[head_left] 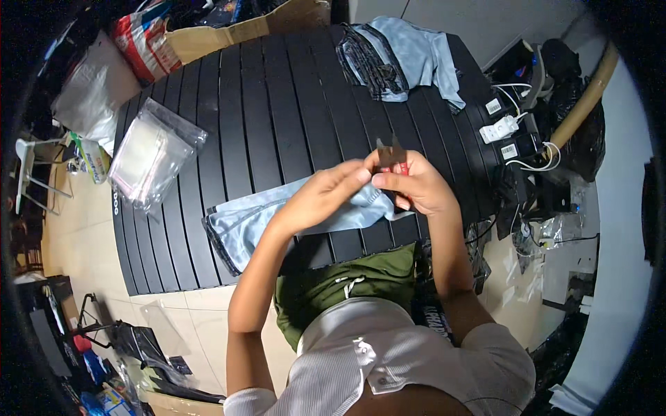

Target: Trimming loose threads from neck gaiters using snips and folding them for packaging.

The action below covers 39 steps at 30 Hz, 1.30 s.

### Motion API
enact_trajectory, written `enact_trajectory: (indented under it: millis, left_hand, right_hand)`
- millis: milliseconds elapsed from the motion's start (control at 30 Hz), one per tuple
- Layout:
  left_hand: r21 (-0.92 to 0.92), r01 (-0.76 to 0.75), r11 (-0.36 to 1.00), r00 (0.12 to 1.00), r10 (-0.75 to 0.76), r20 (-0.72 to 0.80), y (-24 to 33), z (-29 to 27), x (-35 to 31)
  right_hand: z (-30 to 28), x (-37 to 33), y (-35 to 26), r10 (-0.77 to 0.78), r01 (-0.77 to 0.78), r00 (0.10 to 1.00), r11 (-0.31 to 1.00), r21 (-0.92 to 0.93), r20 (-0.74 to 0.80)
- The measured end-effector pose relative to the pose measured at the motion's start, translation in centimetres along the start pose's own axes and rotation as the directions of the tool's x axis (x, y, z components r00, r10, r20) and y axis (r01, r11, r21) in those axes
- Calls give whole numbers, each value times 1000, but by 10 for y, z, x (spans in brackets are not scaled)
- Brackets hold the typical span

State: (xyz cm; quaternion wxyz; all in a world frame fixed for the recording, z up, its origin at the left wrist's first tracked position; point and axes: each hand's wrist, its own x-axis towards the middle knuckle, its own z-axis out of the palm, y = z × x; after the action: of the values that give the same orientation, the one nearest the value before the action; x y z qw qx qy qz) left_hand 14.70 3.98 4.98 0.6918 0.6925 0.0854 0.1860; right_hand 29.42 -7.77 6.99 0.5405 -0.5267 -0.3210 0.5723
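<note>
A light blue garment piece with dark trim [260,211], perhaps a sleeve, lies lengthwise near the table's front edge, under both my hands. My right hand [420,184] is closed around small thread snips [391,158], whose two metal points stick up past the fingers; red shows at their grip. Against it, my left hand [329,191] is closed, thumb and fingertips together over the cloth's right end. What those fingertips pinch is too small or hidden to name.
The black slatted table [263,118] carries a folded stack of light blue garments [406,59] at the far right and clear plastic bags [152,156] at the left. White plugs and cables [499,128] hang beside its right edge. A cardboard box [250,28] stands beyond.
</note>
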Motion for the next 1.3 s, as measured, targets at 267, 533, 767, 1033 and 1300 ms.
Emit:
enact_trajectory:
  millis: [267,533,767,1033,1300]
  left_hand:
    - [-211,252,944,966,-234,107,3,-11,-22]
    - [-520,219,826,975,-210,78,5,-7,-46]
    - [-530,319,786,919,-392,-29,15,3,-64]
    - [-393,309,866,870,-424,-251,22,17,-67]
    - [-447,229,865,928,-332,-167,25,23,-67]
  right_hand:
    - [-5,-17,-14,1,-3,994,1000,21,112]
    - [10,-7,-8,-73,89,990,987,-130,123]
    - [19,-5,3,-84,86,996,977,-197,16]
    - [26,-52,12,-242,7,919,797,-604,-309]
    - [51,-66,29,-314,97,939,639,-763,-143]
